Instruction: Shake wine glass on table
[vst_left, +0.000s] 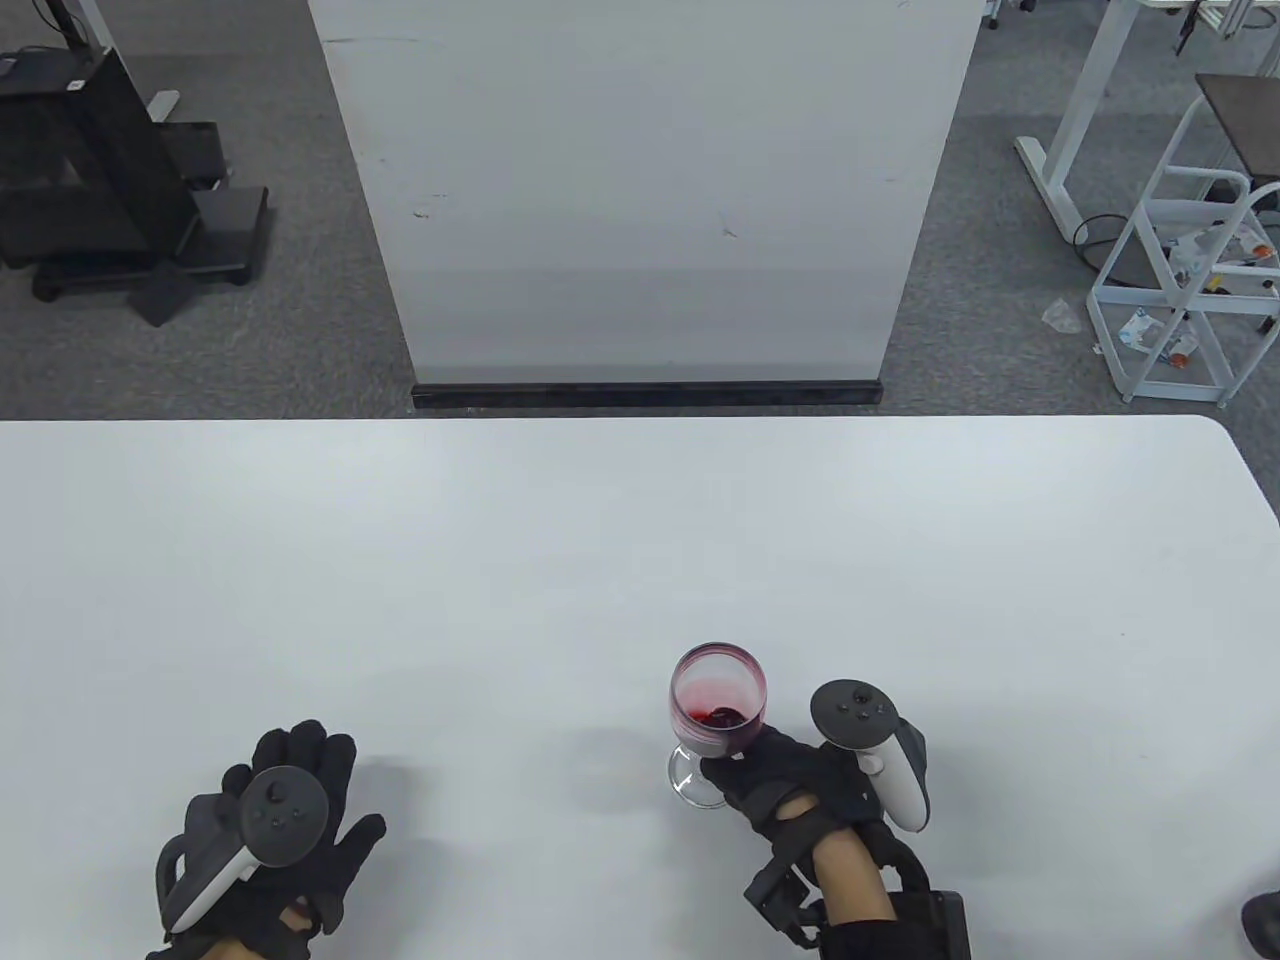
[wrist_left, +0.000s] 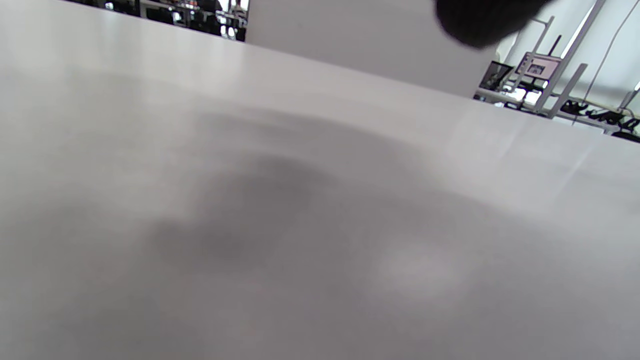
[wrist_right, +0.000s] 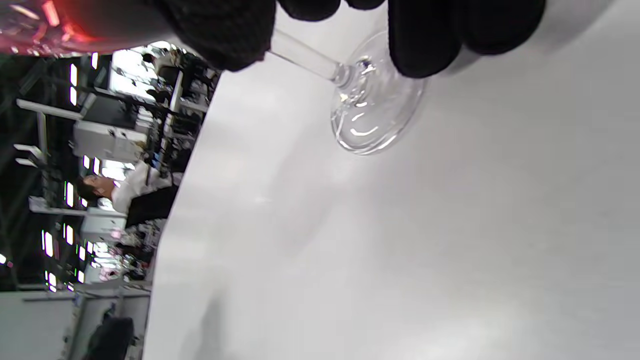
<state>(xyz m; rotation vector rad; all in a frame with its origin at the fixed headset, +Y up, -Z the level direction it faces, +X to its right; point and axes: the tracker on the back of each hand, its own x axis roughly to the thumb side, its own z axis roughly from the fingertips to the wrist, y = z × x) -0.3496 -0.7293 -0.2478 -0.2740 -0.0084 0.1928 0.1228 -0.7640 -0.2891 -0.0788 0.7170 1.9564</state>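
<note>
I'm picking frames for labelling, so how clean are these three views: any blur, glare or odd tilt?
Table view: sharp, evenly lit, with soft shadows beside the wine glass and left hand. Left wrist view: mostly blurred table with a smeared dark shadow. Right wrist view: turned on its side, right hand fingers out of focus, bright glints on the glass foot.

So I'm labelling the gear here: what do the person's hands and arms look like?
Both the left hand and right hand wear black knit gloves. Each carries a tracker with a dark round button face and white handle. Bare skin shows at the right wrist, above a black cuff.
</note>
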